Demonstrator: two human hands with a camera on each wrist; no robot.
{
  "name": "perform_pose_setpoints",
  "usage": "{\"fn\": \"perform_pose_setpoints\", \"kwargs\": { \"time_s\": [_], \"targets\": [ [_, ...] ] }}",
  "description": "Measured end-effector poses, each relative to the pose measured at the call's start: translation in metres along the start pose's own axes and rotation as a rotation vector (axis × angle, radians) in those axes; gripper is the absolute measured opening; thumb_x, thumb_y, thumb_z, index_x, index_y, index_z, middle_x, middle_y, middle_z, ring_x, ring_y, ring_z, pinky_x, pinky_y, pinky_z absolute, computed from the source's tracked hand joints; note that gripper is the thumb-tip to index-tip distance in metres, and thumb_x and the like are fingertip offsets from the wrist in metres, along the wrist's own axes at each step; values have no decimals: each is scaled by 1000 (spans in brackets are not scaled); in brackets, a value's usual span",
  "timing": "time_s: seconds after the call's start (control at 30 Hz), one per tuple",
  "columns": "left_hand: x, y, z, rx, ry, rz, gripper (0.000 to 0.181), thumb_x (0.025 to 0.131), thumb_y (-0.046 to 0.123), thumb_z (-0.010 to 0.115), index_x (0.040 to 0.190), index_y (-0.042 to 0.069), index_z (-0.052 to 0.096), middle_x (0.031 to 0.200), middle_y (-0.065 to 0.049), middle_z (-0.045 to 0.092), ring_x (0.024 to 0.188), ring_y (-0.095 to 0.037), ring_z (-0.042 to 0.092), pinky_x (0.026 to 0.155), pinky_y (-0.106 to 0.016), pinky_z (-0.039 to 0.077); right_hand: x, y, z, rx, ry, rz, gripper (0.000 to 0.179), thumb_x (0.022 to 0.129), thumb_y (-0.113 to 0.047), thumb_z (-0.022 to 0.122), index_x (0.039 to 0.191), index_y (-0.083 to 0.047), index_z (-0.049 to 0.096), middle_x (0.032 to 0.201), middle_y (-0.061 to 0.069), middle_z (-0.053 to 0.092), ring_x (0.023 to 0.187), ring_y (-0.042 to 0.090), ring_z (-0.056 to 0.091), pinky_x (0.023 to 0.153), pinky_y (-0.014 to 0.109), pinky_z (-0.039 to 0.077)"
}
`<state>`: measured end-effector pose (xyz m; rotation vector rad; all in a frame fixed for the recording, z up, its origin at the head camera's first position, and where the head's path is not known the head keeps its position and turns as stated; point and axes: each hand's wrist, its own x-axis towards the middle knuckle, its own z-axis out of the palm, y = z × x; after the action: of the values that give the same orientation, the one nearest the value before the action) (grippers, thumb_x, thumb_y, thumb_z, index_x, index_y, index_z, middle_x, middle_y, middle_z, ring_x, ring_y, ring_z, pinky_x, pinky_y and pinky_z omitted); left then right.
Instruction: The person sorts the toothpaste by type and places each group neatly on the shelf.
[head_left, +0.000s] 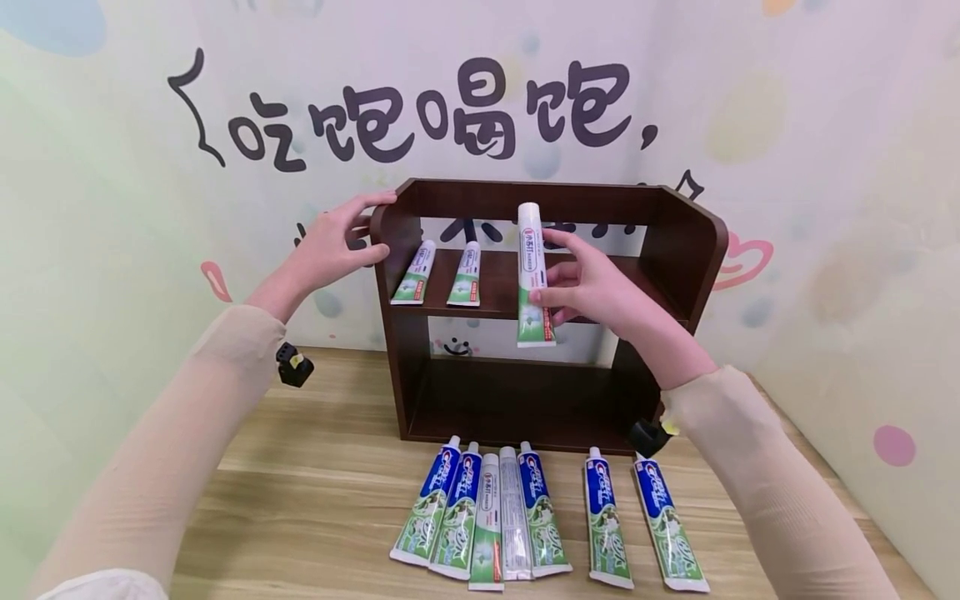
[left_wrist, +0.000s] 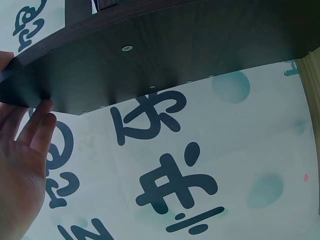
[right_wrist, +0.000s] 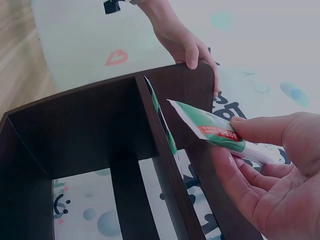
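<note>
Pinching a white-and-green toothpaste tube (head_left: 530, 242) between thumb and fingers, a person's right hand (head_left: 588, 283) holds it cap up near the centre of the frame, just in front of a dark wooden rack (head_left: 465, 200). The grip falls on the tube's middle and leaves the printed face turned toward the head camera, in line with two standing tubes (head_left: 465, 277) set apart on the left of the rack's upper board. Those rest on their flat, wide ends, probably because the broad edge makes the steadier foot. At left of centre, the left hand (head_left: 333, 242) grips the upper part of the rack's side, thumb toward the front edge, likely to keep it from shifting; the left wrist view crops that hand, so how firmly it presses cannot be told. Along the bottom of the frame, blue-topped tubes (head_left: 428, 500) and white tubes (head_left: 487, 517) lie flat on the tabletop (head_left: 300, 475), caps toward the rack, seemingly arranged for easy picking.
</note>
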<state>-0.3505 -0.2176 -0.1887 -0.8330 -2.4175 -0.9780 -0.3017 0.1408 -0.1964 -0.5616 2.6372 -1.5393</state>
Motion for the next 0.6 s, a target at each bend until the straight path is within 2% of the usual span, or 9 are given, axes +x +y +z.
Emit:
{"fn": "perform_pose_setpoints", "kwargs": {
  "time_s": [0.23,0.6],
  "targets": [
    [0,-1,1,6,3,5,61,91,10,64,148,15,43,157,-5,42,132,-39,54,109,-52,47,13,-7,-4,40,1,2,87,88,-8,72,156,-31,22,124,17,59,96,27,63,67,28,61],
    [1,-2,1,12,5,0,61,91,10,64,148,15,43,157,-4,42,132,-38,54,109,-52,47,32,-5,-10,47,37,1,84,89,-7,70,156,-29,23,125,18,57,106,28,60,69,28,62]
  ]
}}
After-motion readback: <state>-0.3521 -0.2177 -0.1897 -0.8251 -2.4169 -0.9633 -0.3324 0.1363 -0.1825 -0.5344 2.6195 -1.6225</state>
